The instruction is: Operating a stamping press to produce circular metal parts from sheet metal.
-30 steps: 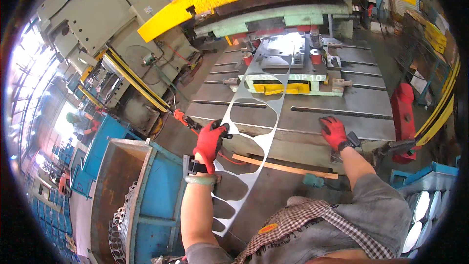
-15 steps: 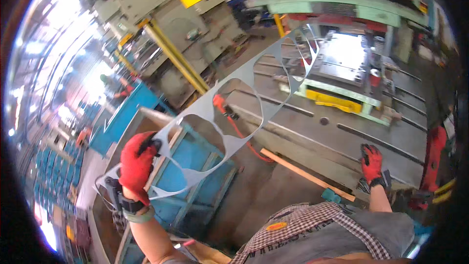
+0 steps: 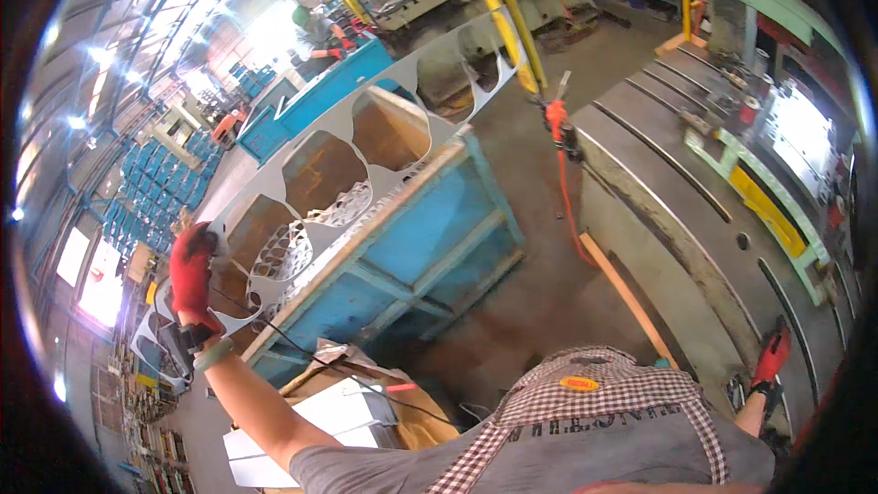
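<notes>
Swung left since half a second ago: the punched metal strip (image 3: 366,142) now hangs over the blue bin (image 3: 430,220).
My left hand (image 3: 194,276) pinches its near end; the right hand (image 3: 773,359) rests flat at the press table's (image 3: 658,183) near edge. I'd judge the long strip could sag and snag the bin's rim (one-handed grip).

A blue open-topped steel bin (image 3: 430,220) with rusty inner walls stands on the concrete floor (image 3: 549,174); punched scrap sheets (image 3: 343,206) lie inside it. To its right is the slotted grey press bed (image 3: 695,192). An orange cable (image 3: 562,165) hangs at its edge. Stacked blue crates (image 3: 151,192) stand far left.
</notes>
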`<state>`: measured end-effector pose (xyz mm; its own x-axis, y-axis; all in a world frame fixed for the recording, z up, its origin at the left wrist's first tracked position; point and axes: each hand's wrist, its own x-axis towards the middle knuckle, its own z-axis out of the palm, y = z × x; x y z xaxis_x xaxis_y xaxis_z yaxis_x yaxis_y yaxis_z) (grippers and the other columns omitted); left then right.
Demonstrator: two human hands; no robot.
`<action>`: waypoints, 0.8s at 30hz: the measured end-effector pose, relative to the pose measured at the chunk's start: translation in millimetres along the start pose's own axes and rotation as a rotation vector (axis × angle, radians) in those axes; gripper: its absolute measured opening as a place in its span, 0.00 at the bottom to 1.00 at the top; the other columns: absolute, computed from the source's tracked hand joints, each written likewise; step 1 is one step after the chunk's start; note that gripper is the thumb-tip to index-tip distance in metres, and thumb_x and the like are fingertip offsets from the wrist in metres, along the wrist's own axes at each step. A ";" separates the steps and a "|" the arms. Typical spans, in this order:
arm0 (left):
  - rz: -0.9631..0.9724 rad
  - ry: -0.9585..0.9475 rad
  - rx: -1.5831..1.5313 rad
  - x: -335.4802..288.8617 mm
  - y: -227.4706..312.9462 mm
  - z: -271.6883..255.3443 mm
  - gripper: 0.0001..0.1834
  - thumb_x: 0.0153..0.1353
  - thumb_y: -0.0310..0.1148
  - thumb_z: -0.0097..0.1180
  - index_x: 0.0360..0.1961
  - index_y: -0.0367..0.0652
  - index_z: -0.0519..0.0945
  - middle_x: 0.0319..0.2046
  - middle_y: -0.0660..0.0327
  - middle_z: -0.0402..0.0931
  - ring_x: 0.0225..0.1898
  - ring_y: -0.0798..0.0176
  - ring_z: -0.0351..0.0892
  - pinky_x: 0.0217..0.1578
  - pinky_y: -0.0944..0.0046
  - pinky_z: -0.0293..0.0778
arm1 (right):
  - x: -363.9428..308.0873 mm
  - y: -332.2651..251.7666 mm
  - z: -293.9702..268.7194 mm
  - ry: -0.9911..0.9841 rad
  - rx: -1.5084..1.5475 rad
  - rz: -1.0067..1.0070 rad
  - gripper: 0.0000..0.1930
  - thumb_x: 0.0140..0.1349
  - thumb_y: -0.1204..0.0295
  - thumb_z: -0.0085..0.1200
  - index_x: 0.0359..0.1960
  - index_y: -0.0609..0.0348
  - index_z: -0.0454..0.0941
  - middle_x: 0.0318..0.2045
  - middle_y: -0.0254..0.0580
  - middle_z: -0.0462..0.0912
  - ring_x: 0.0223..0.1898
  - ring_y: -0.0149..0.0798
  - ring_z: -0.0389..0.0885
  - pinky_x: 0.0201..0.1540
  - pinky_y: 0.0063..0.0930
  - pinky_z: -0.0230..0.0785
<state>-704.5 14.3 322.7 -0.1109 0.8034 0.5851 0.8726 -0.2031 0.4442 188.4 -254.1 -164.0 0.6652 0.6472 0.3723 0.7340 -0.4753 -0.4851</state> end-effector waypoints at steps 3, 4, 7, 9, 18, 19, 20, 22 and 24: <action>0.056 0.007 0.136 27.9 -63.6 -10.4 0.14 0.54 0.23 0.49 0.43 0.40 0.77 0.38 0.59 0.75 0.39 0.65 0.74 0.41 0.67 0.70 | -12.8 39.3 34.1 0.136 -0.143 0.068 0.19 0.63 0.69 0.42 0.54 0.62 0.68 0.54 0.52 0.69 0.56 0.51 0.66 0.60 0.38 0.55; 0.028 0.005 0.097 33.9 -86.3 -16.0 0.15 0.54 0.23 0.49 0.44 0.40 0.77 0.38 0.60 0.75 0.39 0.65 0.74 0.41 0.67 0.70 | -16.7 25.0 33.7 0.169 -0.140 0.159 0.20 0.63 0.66 0.42 0.53 0.64 0.68 0.53 0.54 0.70 0.55 0.51 0.67 0.59 0.38 0.56; -0.095 0.003 -0.021 56.8 -133.9 -19.6 0.16 0.54 0.24 0.51 0.45 0.40 0.77 0.38 0.61 0.76 0.40 0.67 0.74 0.41 0.67 0.70 | -34.0 6.2 53.4 0.243 -0.192 0.287 0.21 0.65 0.63 0.41 0.53 0.65 0.68 0.53 0.55 0.71 0.55 0.51 0.67 0.58 0.38 0.57; -0.217 -0.003 -0.071 62.2 -161.6 -26.8 0.16 0.54 0.24 0.52 0.46 0.41 0.76 0.39 0.62 0.76 0.40 0.68 0.74 0.41 0.67 0.70 | -40.0 -2.4 62.4 0.254 -0.248 0.304 0.21 0.65 0.63 0.40 0.53 0.65 0.68 0.53 0.55 0.70 0.56 0.51 0.66 0.57 0.38 0.57; -0.336 0.100 -0.205 80.3 -204.1 43.2 0.15 0.53 0.30 0.52 0.43 0.37 0.78 0.31 0.63 0.78 0.31 0.69 0.73 0.36 0.68 0.69 | -37.4 -101.7 102.2 -0.071 0.011 0.342 0.23 0.67 0.61 0.37 0.56 0.64 0.65 0.56 0.53 0.68 0.57 0.47 0.67 0.59 0.32 0.56; -0.303 0.160 -0.408 79.5 -225.4 43.9 0.14 0.53 0.29 0.52 0.40 0.37 0.78 0.29 0.65 0.77 0.30 0.69 0.73 0.34 0.68 0.69 | -26.5 -106.6 118.7 -0.122 0.013 0.317 0.23 0.66 0.61 0.37 0.56 0.65 0.64 0.56 0.53 0.68 0.57 0.47 0.67 0.59 0.32 0.56; -0.329 0.220 -0.529 83.9 -226.1 51.4 0.12 0.54 0.29 0.53 0.39 0.36 0.78 0.28 0.63 0.77 0.30 0.67 0.74 0.33 0.67 0.69 | -20.9 -114.2 129.4 -0.157 0.005 0.303 0.23 0.66 0.61 0.38 0.56 0.66 0.64 0.56 0.54 0.68 0.57 0.48 0.66 0.59 0.32 0.56; -0.349 0.280 -0.659 85.3 -229.5 54.4 0.10 0.54 0.29 0.53 0.37 0.36 0.78 0.27 0.61 0.78 0.29 0.65 0.75 0.33 0.67 0.69 | -17.9 -129.9 144.6 -0.213 -0.015 0.294 0.23 0.66 0.61 0.38 0.56 0.68 0.64 0.56 0.54 0.68 0.56 0.48 0.66 0.59 0.33 0.56; 0.231 0.055 0.519 80.8 -236.2 43.5 0.08 0.59 0.28 0.48 0.35 0.35 0.77 0.32 0.62 0.76 0.31 0.70 0.73 0.34 0.72 0.69 | -16.7 -157.6 154.1 -0.235 -0.025 0.291 0.24 0.66 0.61 0.39 0.56 0.68 0.64 0.56 0.55 0.67 0.56 0.48 0.66 0.59 0.33 0.56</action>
<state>-898.8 151.5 235.6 0.0984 0.7378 0.6678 0.9949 -0.0572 -0.0834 40.5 -98.2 -215.7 0.7989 0.6008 0.0286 0.5239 -0.6718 -0.5236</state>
